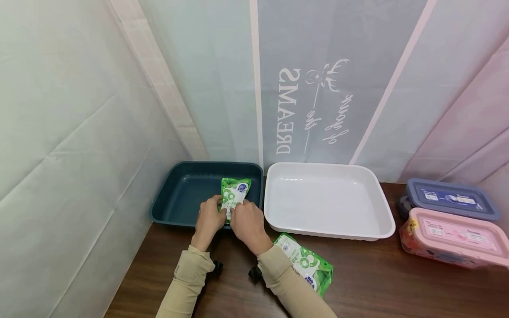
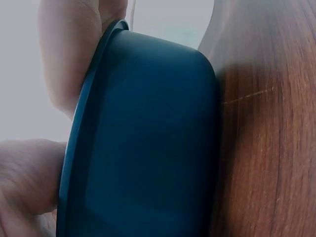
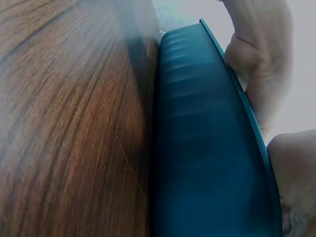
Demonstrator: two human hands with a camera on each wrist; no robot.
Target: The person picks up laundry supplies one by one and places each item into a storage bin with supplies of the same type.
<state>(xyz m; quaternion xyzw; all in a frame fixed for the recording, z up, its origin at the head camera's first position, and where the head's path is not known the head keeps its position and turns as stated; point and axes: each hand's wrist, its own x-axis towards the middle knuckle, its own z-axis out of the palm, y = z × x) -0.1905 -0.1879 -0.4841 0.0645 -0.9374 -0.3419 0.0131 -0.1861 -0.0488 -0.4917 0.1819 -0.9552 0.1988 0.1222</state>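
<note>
A green and white pouch (image 1: 234, 194) is held upright-side away over the right part of the dark teal tray (image 1: 179, 214). My left hand (image 1: 210, 218) grips the pouch's left edge, thumb on its front. On the other side my right hand (image 1: 248, 221) pinches it, the two thumbs close together near its lower end. Both wrist views show the tray's outer wall (image 2: 153, 133) with fingers above its rim; the pouch is hidden behind that wall there. A second green and white pouch (image 1: 304, 260) lies on the table beside my right forearm, which partly covers it.
Right of the teal tray stands a white tray (image 1: 326, 232). Farther right are a blue-lidded box (image 1: 453, 198) and a pink-lidded box (image 1: 461, 238) on the brown wooden table (image 1: 366, 282). Printed curtains (image 1: 222, 88) hang behind the trays, and a pale cloth wall (image 1: 79, 154) borders the left.
</note>
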